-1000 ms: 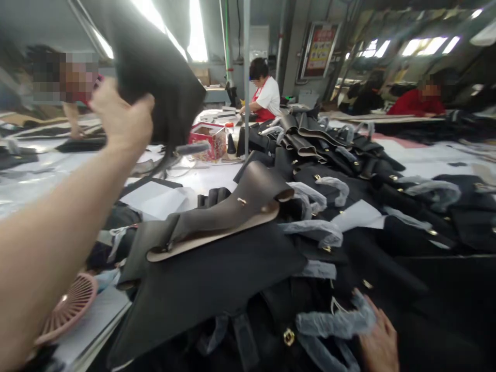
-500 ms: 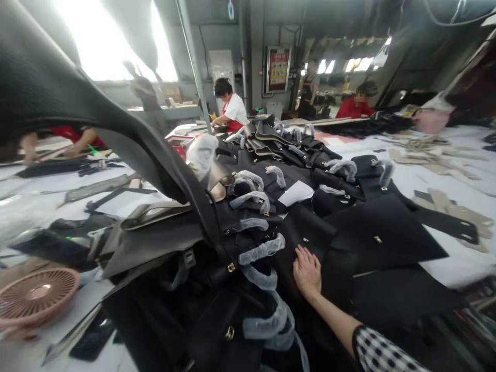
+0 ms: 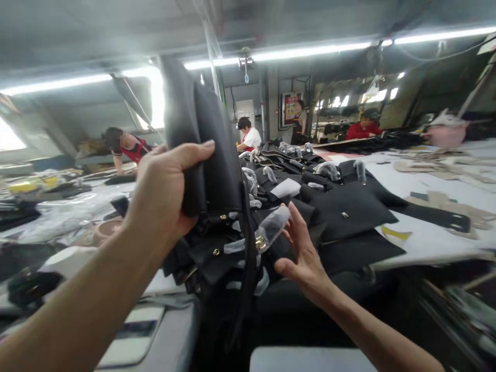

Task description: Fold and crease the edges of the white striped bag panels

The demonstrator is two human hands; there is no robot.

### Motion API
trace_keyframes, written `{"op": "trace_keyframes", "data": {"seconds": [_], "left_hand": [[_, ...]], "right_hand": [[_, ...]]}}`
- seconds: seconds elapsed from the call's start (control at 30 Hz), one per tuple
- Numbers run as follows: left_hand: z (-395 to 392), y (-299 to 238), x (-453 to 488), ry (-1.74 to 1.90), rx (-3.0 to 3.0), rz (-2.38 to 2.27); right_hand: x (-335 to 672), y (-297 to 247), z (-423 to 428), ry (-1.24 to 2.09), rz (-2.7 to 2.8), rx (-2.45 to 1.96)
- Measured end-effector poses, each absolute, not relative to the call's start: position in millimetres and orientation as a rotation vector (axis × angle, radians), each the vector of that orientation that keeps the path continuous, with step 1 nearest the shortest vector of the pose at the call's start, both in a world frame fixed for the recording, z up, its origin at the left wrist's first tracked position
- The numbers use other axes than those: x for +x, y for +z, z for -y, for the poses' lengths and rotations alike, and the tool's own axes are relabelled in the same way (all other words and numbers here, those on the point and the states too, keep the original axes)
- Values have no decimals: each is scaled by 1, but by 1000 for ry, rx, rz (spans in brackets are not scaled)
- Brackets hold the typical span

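My left hand (image 3: 166,186) is closed around a black leather bag (image 3: 219,150), raised at the centre-left with the thumb across its near face. A dark strap (image 3: 248,248) hangs down from it. To the right, my right hand (image 3: 304,256) has its fingers apart. Its fingertips are at the end of a handle wrapped in clear plastic (image 3: 274,225), which has a gold buckle (image 3: 260,243); whether they touch it I cannot tell. Behind and below lies a heap of black leather bag parts (image 3: 349,206) with gold fittings and more wrapped handles.
A white paper (image 3: 285,188) lies on the heap. Beige cut pieces (image 3: 445,206) are spread on the white table at right. A grey-white board (image 3: 134,336) is at lower left. Co-workers in red (image 3: 362,126) and a white-sleeved one (image 3: 250,137) work further back.
The black bag, earlier looming across the upper left, is now upright in my left hand, which has come into view. My right hand has lifted off the leather. The view has tilted upward.
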State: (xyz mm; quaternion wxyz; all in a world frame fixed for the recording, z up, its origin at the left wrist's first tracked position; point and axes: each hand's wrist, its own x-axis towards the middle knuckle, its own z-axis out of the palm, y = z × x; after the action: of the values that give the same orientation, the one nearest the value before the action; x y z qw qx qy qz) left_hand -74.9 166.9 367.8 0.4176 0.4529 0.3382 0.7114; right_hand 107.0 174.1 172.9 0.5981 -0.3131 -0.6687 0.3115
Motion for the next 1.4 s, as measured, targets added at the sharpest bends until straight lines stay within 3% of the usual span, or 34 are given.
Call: {"op": "trace_keyframes", "data": {"seconds": [0.2, 0.27, 0.53, 0.7, 0.83, 1.0, 1.2, 1.4], "left_hand": [[-72, 332, -19, 1705, 1151, -811], [-55, 329, -7, 1685, 1122, -836], [-21, 303, 29, 1639, 953, -960], [-1, 280, 45, 1776, 1001, -907], [17, 273, 59, 1788, 1037, -845], [29, 277, 62, 1564, 1236, -840], [51, 236, 61, 923, 1557, -691], [71, 132, 16, 1082, 2035, -1271]], "right_hand": [[163, 190, -57, 38, 1906, -893], [177, 199, -29, -49, 2136, -887], [178, 208, 55, 158, 2087, -1198], [191, 202, 65, 810, 1979, -1032], [195, 206, 70, 852, 1780, -1049], [202, 192, 61, 1228, 1651, -857], [208, 139, 34, 945, 1422, -1207], [220, 84, 45, 990, 1349, -1395]]}}
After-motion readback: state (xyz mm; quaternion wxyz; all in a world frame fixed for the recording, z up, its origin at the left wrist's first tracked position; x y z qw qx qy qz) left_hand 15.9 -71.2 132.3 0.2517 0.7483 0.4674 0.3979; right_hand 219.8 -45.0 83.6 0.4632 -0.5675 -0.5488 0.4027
